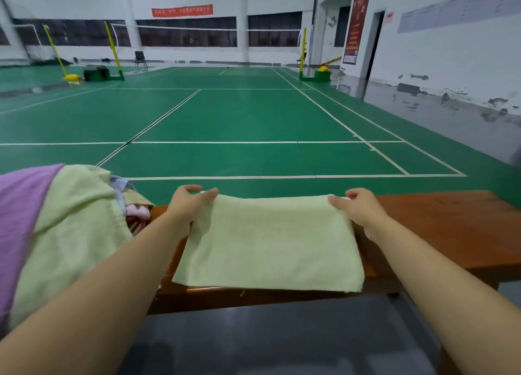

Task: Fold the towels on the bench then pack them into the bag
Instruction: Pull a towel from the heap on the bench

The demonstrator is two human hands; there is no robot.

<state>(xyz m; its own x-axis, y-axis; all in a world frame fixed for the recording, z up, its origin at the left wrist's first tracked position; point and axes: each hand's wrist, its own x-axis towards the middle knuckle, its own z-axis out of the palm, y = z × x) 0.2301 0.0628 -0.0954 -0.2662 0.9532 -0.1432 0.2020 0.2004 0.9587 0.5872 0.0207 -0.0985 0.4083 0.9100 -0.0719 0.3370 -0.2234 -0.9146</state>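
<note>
A pale yellow-green towel (267,245) lies across the brown wooden bench (445,228), its near edge hanging over the bench's front. My left hand (189,205) pinches the towel's far left corner. My right hand (358,208) pinches its far right corner. On the left a heap holds a purple towel (19,219), another pale green towel (73,228) and a small pink cloth (138,211). No bag is in view.
The bench's right half is bare wood. Beyond the bench spreads a green badminton court (239,121) with white lines, nets and yellow posts far back. Dark grey floor (282,338) lies under me, and a white wall (451,50) stands to the right.
</note>
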